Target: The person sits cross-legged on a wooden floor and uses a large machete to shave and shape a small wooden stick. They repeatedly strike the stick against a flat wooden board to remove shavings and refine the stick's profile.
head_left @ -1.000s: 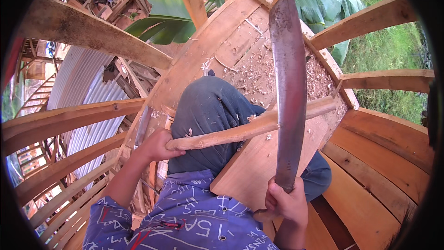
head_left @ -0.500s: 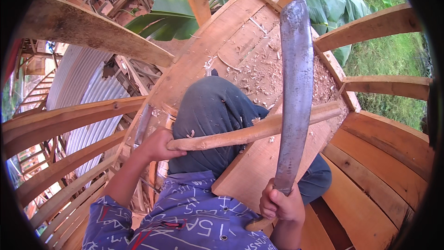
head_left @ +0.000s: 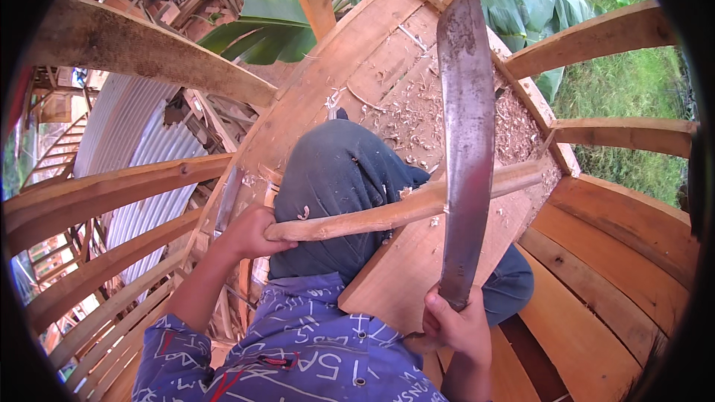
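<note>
My left hand is closed round the near end of a slim, curved wooden stick. The stick slants across my raised knee and out to the right, its far part passing behind the blade. In my right hand is the handle of a machete, its long, broad grey blade pointing up and away from me. The blade crosses in front of the stick. Beneath the stick, a flat wooden board leans against my lap. Most of the machete's handle is hidden by my fingers.
Curled shavings litter the plank deck ahead. Upright wooden ribs rise on both sides, with side planks at the right. Corrugated metal sheeting lies below at left. Banana leaves hang beyond the far edge.
The machete has shifted slightly left and up, and its blade has turned a little. My right hand moved with it. The left hand and stick have barely moved.
</note>
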Action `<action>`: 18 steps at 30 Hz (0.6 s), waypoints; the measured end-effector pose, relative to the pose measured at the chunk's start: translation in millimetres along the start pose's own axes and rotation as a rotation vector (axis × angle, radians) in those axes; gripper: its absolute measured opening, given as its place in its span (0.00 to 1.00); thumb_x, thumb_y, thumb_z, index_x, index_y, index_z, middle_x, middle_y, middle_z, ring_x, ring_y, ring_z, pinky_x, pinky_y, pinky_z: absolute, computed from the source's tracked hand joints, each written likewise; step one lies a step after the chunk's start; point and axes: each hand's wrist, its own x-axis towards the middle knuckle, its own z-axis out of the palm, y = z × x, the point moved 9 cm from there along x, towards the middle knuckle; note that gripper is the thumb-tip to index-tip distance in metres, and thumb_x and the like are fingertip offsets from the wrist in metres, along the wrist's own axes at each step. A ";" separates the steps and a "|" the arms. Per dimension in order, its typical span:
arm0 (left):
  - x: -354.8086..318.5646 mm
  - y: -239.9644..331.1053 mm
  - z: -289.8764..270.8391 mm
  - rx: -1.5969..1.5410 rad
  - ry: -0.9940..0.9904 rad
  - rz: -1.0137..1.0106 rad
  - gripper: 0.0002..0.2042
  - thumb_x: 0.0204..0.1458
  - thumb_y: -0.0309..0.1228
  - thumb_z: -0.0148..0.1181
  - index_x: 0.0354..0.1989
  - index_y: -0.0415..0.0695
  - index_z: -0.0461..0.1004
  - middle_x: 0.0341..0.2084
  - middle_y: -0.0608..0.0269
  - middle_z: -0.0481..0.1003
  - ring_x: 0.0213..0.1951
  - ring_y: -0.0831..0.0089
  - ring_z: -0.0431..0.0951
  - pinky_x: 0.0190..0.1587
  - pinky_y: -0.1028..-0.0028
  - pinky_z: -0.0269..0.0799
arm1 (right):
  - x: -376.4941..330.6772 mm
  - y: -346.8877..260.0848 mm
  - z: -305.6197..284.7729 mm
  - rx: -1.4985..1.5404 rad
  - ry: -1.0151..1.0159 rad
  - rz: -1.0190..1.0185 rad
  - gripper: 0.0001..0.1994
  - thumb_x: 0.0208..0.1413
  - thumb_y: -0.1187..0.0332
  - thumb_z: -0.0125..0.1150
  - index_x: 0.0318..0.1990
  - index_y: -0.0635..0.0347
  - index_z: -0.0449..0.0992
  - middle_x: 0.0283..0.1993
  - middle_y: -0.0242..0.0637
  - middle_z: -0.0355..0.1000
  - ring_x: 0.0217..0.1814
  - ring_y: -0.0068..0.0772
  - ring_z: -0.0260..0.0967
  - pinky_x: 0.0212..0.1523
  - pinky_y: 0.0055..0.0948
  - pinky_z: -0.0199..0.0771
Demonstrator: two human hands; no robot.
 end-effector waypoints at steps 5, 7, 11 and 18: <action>-2.2 2.5 -0.4 -0.031 -0.011 -0.049 0.21 0.35 0.45 0.70 0.15 0.36 0.74 0.11 0.49 0.69 0.17 0.54 0.73 0.23 0.63 0.65 | -11.9 -13.2 1.5 0.199 -0.048 -0.030 0.12 0.56 0.69 0.60 0.26 0.66 0.68 0.14 0.30 0.61 0.14 0.19 0.59 0.15 0.21 0.58; -2.0 2.7 1.7 -0.063 -0.013 -0.065 0.21 0.35 0.45 0.70 0.15 0.36 0.74 0.11 0.49 0.69 0.17 0.54 0.73 0.23 0.63 0.66 | -21.3 -23.7 -6.3 0.358 -0.044 -0.142 0.13 0.55 0.68 0.62 0.27 0.68 0.66 0.13 0.32 0.59 0.13 0.21 0.58 0.13 0.22 0.57; -1.1 1.5 2.1 -0.031 -0.028 -0.086 0.22 0.35 0.46 0.70 0.14 0.36 0.73 0.11 0.49 0.69 0.17 0.54 0.73 0.23 0.63 0.66 | -21.3 -47.7 -31.7 0.130 0.221 -0.319 0.16 0.56 0.63 0.60 0.25 0.61 0.61 0.10 0.29 0.54 0.08 0.20 0.52 0.09 0.22 0.52; -0.8 9.5 -5.4 0.088 -0.008 -0.029 0.23 0.36 0.47 0.70 0.13 0.36 0.73 0.11 0.47 0.69 0.18 0.52 0.73 0.23 0.62 0.67 | -1.2 4.6 -14.0 -0.071 0.036 0.008 0.10 0.57 0.70 0.59 0.26 0.64 0.70 0.14 0.26 0.62 0.15 0.14 0.58 0.14 0.20 0.56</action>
